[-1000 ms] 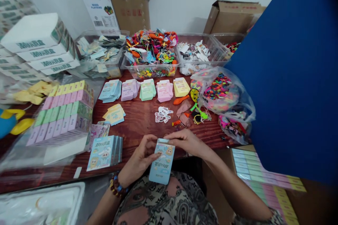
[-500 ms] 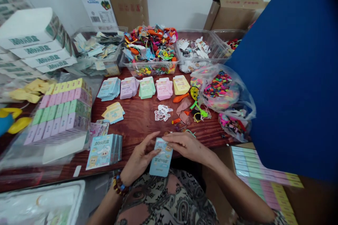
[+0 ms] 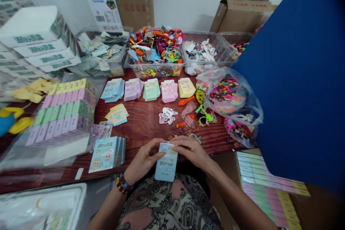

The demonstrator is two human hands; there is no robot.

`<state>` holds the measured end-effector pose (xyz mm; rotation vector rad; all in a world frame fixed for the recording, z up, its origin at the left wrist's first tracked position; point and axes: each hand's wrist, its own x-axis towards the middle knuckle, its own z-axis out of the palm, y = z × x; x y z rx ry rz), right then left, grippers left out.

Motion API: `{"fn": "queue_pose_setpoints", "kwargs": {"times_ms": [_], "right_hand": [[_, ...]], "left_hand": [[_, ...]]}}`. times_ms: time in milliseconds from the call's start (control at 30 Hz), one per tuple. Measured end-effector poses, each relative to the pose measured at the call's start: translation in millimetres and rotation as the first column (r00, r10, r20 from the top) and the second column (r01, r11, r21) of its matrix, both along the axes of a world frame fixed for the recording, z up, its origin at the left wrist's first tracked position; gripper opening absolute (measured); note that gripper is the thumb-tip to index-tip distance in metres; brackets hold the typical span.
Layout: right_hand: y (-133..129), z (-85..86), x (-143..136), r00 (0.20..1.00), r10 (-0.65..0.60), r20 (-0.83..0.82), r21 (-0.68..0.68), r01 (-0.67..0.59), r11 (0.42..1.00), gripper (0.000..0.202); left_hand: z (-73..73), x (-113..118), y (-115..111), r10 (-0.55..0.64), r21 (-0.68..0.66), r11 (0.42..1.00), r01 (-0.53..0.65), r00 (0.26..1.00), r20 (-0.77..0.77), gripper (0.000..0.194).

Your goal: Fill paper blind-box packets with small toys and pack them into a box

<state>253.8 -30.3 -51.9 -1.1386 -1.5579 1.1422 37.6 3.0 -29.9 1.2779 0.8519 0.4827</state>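
Close to my body, at the table's front edge, a small light-blue printed carton (image 3: 166, 168) is held between both hands. It looks flat, with its lettering upside down to me. My left hand (image 3: 143, 159) grips its left side, thumb on the front face. My right hand (image 3: 192, 151) pinches the upper right edge with thumb and fingers. To the left stand several blue printed boxes (image 3: 104, 154). Beyond my hands lie cut-out stickers (image 3: 167, 115), an orange balloon (image 3: 185, 100) and a fan of yellow and blue cards (image 3: 117, 115).
Stacks of flat pastel cartons (image 3: 152, 89) line the table's middle. Behind them stand clear bins of small toys (image 3: 155, 66) and paper pieces (image 3: 104, 52). Packed pastel boxes (image 3: 64, 115) sit left, a plastic bag of colourful bits (image 3: 229, 90) right. A blue panel (image 3: 291, 79) rises at right.
The fingers of my right hand have drawn in to pinch the carton's upper right edge. Both hands still hold the carton in nearly the same place; the view has shifted slightly.
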Motion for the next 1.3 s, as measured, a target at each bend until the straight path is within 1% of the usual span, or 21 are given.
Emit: {"fn": "queue_pose_setpoints", "kwargs": {"times_ms": [67,133,167,233,300,333,400,467,500,533,567,600,633,700,733,800,867,933,1067,1200,1300], "right_hand": [[2.6,-3.4,-1.8,0.999,-0.022,-0.033,-0.087,0.019,0.996,0.02],[6.8,-10.4,-3.4,0.986,-0.126,-0.112,-0.229,0.098,0.969,0.023],[9.8,-14.3,-4.3,0.962,-0.211,-0.171,-0.315,0.15,0.937,0.026],[17.0,-20.7,-7.8,0.867,-0.395,-0.303,-0.486,0.216,0.847,0.032],[23.6,-22.6,-15.6,0.762,-0.499,-0.412,-0.605,0.18,0.775,0.037],[26.2,-21.7,-21.5,0.738,-0.498,-0.455,-0.636,0.123,0.762,0.038],[31.1,-17.7,-36.4,0.756,-0.398,-0.52,-0.648,-0.045,0.76,0.037],[40.8,-13.3,-53.7,0.82,-0.219,-0.529,-0.61,-0.189,0.77,0.034],[49.6,-11.8,-62.8,0.867,-0.111,-0.486,-0.569,-0.218,0.793,0.031],[61.7,-10.7,-72.4,0.927,0.01,-0.376,-0.504,-0.214,0.837,0.029],[77.2,-10.1,-82.7,0.97,0.113,-0.217,-0.417,-0.197,0.887,0.028],[95.4,-9.8,-94.0,0.984,0.18,0.001,-0.299,-0.172,0.939,0.027],[115.4,-9.6,-106.5,0.942,0.215,0.258,-0.166,-0.176,0.97,0.025],[156.0,-8.8,-134.9,0.904,0.199,0.378,-0.096,-0.176,0.98,0.017],[174.0,-8.1,-149.9,0.885,0.202,0.419,-0.069,-0.19,0.979,0.023],[201.7,-6.5,-177.5,0.842,0.226,0.489,-0.056,-0.228,0.972,0.05],[216.6,-6.2,-196.2,0.798,0.247,0.55,-0.081,-0.243,0.967,0.07],[220.5,-8.6,-202.0,0.773,0.242,0.587,-0.111,-0.219,0.969,0.072],[209.9,-19.6,-182.6,0.817,0.152,0.556,-0.104,-0.113,0.988,0.05],[191.6,-28.7,-151.6,0.923,0.039,0.384,-0.118,0.007,0.993,0.017],[170.6,-25.1,-121.7,0.97,-0.086,0.226,-0.163,0.125,0.979,0.019]], "left_hand": [[0.2,-0.3,1.1,0.035,-0.008,0.999,-0.035,0.999,-0.009,0.033],[-0.9,-0.9,1.2,0.089,0.007,0.996,-0.089,0.996,-0.027,0.041],[-2.3,-1.1,0.6,0.127,0.021,0.992,-0.126,0.991,-0.035,0.044],[-7.1,-1.2,-1.8,0.197,0.084,0.978,-0.193,0.979,-0.045,0.049],[-14.2,-0.4,-5.3,0.23,0.254,0.945,-0.206,0.971,-0.07,0.063],[-17.9,0.0,-6.9,0.237,0.373,0.909,-0.187,0.967,-0.094,0.076],[-23.1,-0.1,-8.7,0.291,0.601,0.783,-0.16,0.948,-0.128,0.098],[-23.3,-3.1,-8.1,0.408,0.726,0.654,-0.215,0.908,-0.099,0.098],[-21.4,-6.0,-7.3,0.467,0.746,0.612,-0.263,0.881,-0.073,0.094],[-18.4,-9.7,-6.7,0.515,0.749,0.587,-0.307,0.855,-0.053,0.091],[-14.8,-13.8,-6.7,0.542,0.742,0.581,-0.335,0.839,-0.045,0.089],[-11.1,-18.1,-7.5,0.546,0.73,0.591,-0.344,0.836,-0.048,0.089],[-7.6,-22.2,-9.3,0.538,0.714,0.61,-0.344,0.841,-0.054,0.09],[-3.0,-29.3,-15.9,0.513,0.68,0.649,-0.341,0.856,-0.061,0.089],[-2.2,-32.3,-20.1,0.51,0.661,0.665,-0.347,0.858,-0.063,0.087],[-3.2,-37.5,-28.4,0.527,0.624,0.687,-0.373,0.847,-0.074,0.085],[-6.0,-41.8,-34.6,0.543,0.605,0.697,-0.385,0.834,-0.094,0.084],[-8.0,-44.2,-37.4,0.547,0.602,0.701,-0.382,0.83,-0.111,0.084],[-7.9,-39.8,-34.4,0.535,0.604,0.705,-0.373,0.838,-0.107,0.084],[-10.3,-28.2,-28.1,0.48,0.614,0.726,-0.31,0.868,-0.13,0.08],[-16.4,-23.5,-24.1,0.502,0.577,0.749,-0.325,0.847,-0.176,0.075]]}}
